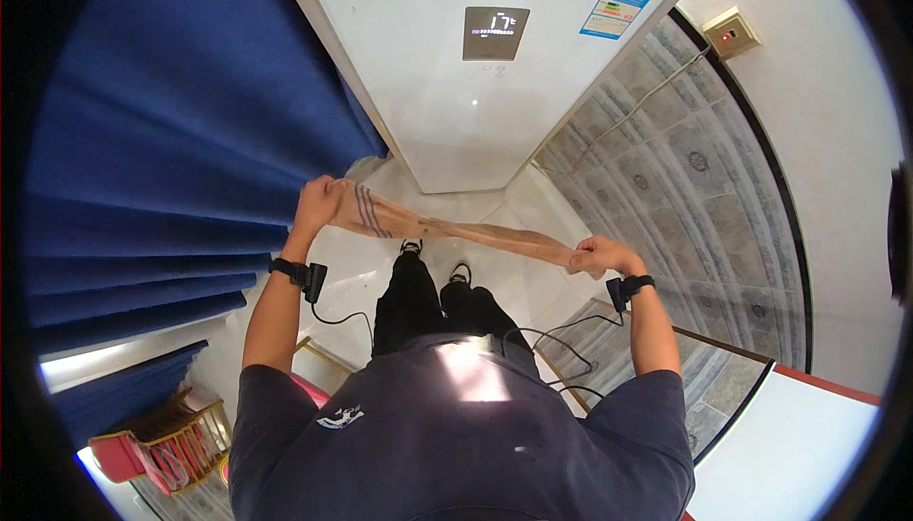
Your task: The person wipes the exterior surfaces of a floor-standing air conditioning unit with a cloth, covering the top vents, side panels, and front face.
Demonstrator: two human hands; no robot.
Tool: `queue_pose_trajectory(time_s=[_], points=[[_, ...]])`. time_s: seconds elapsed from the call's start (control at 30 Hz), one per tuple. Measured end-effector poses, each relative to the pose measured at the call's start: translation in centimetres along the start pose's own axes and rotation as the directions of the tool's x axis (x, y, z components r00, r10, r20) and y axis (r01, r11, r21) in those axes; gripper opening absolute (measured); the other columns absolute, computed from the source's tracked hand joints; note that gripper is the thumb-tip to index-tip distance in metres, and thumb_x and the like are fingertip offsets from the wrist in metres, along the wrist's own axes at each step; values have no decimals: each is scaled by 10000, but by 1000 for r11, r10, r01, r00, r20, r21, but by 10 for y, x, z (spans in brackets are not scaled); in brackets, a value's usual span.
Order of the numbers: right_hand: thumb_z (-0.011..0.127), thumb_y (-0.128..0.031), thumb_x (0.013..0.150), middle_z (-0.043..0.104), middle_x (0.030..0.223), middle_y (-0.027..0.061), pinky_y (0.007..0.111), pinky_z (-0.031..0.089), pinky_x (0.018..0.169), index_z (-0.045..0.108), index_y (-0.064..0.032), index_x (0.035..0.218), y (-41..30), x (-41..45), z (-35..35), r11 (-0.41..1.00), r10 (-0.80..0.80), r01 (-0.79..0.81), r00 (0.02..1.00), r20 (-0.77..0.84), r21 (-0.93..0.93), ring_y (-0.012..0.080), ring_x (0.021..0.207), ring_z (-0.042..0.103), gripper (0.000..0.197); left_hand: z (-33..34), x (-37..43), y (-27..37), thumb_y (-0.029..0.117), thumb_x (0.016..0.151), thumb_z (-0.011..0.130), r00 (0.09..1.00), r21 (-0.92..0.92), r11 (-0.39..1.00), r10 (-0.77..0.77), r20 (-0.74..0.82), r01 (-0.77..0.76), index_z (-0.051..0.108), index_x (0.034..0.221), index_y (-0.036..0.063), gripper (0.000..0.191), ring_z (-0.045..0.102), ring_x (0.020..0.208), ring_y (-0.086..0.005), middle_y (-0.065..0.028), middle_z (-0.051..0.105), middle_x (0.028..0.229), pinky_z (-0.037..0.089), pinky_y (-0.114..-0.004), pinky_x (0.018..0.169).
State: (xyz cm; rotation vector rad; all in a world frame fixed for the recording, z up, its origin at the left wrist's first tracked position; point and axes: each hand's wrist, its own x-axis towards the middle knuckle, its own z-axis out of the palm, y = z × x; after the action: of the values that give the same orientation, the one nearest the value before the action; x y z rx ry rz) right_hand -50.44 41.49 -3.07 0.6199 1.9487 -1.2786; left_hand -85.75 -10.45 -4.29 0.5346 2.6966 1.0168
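A long piece of thin tan fabric [492, 234] with dark stripes near one end is stretched out in front of my body. My left hand [318, 204] is closed on its striped end, beside the blue curtain. The narrower end is gripped by my right hand [603, 257], a little lower in the picture. Between the hands the fabric twists and narrows, and small dark marks show near its middle. Each wrist wears a black strap with a small device and a cable.
A white Midea air conditioner [456, 129] stands ahead on the pale tiled floor. Blue curtains [164, 129] hang on the left. Patterned tiles line the wall [663, 157] on the right, below a socket [732, 33]. A white tabletop [784, 442] and a red-cushioned chair [114, 457] are nearer.
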Motion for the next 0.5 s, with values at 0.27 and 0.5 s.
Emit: queue_pose_trajectory(time_s=[0.27, 0.5], points=[[735, -248, 838, 606, 745, -19, 313, 457, 655, 612, -40, 795, 18, 38, -19, 907, -326, 417, 785, -527, 59, 138, 733, 558, 246, -37, 39, 21, 315, 957, 655, 989, 84, 996, -5, -149, 17, 615, 793, -21, 377, 574, 590, -267, -192, 614, 681, 465, -411, 591], [596, -497, 984, 733, 854, 153, 409, 530, 724, 714, 93, 1085, 53, 68, 20, 969, -245, 216, 897, -367, -118, 212, 775, 647, 610, 49, 37, 35, 308, 924, 638, 998, 20, 998, -58, -1, 58, 703, 896, -3, 319, 688, 849, -455, -248, 701, 856, 532, -496, 736]])
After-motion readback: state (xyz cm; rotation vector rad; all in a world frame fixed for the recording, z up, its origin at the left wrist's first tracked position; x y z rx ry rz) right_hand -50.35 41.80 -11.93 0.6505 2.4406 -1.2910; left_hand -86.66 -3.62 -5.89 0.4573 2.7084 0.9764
